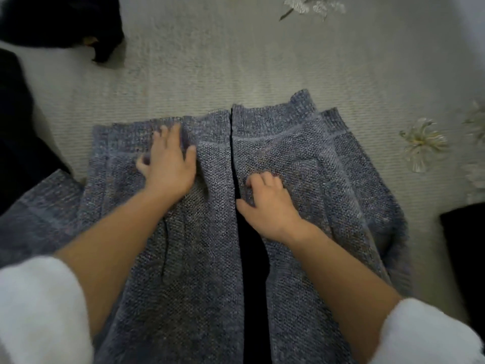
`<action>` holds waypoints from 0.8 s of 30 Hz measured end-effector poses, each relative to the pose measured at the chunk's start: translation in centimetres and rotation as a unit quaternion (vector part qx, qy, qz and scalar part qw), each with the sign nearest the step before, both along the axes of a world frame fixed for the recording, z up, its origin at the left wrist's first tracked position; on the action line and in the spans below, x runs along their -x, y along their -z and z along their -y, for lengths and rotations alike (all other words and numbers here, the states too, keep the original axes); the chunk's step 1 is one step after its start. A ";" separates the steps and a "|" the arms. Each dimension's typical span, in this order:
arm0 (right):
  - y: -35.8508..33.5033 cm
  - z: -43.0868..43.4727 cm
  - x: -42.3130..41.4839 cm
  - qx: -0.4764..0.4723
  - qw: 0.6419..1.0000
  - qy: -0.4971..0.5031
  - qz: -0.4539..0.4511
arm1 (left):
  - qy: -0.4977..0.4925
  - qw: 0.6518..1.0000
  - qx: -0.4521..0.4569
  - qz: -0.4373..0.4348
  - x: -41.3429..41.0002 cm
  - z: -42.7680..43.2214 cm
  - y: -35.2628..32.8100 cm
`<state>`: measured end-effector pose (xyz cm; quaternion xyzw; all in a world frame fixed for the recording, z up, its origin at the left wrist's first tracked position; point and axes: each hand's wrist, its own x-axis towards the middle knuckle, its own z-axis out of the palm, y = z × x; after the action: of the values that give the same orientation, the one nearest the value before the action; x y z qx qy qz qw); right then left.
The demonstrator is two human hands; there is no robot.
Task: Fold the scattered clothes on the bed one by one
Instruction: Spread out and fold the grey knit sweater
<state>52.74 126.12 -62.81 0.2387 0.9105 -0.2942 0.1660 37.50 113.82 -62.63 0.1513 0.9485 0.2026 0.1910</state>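
Grey-blue knit cardigan [288, 153] lay spread, not yet folded, at the bed's [210, 61] near edge. The left hand [168, 164] pressed it with splayed fingers, and the right hand [267, 200] gripped its panel with curled fingers. Dark clothes [52, 22] waited at the far-left corner.

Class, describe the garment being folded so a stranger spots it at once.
On the cream ribbed bedspread, look under the left hand and right hand. It is the grey-blue knit cardigan, split down its front; the neighbouring clothes are black.
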 end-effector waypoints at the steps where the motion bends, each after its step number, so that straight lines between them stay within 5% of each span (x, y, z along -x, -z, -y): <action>1: -0.5 0.2 -0.5 0.021 1.000 0.008 -0.018 | 0.023 0.999 -0.026 -0.030 -1.7 0.8 -0.2; 4: -2.4 1.3 -3.9 0.056 0.993 0.053 -0.090 | 0.069 0.987 -0.104 -0.100 -8.2 3.5 -1.5; 8: -5.0 4.2 -12.3 0.050 0.986 0.105 -0.119 | 0.079 0.989 -0.091 -0.088 -18.2 7.7 -2.5; 14: -6.2 10.0 -24.0 0.059 0.993 0.095 0.031 | 0.060 0.996 -0.063 0.016 -30.1 13.6 -2.2; 18: -6.5 14.2 -29.3 -0.037 0.988 -0.002 0.149 | 0.032 0.994 -0.036 0.098 -35.2 17.1 -2.7; 22: -7.7 16.3 -32.0 -0.114 0.978 -0.086 0.154 | 0.070 0.984 0.065 0.148 -38.2 20.4 -4.2; 24: -8.7 16.6 -32.4 -0.085 0.990 -0.047 0.102 | 0.077 0.984 0.066 0.146 -38.5 21.6 -5.2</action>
<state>85.17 109.51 -54.10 0.2373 0.9208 -0.1814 0.2509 75.97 92.21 -57.45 0.1801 0.9070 0.1443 0.3523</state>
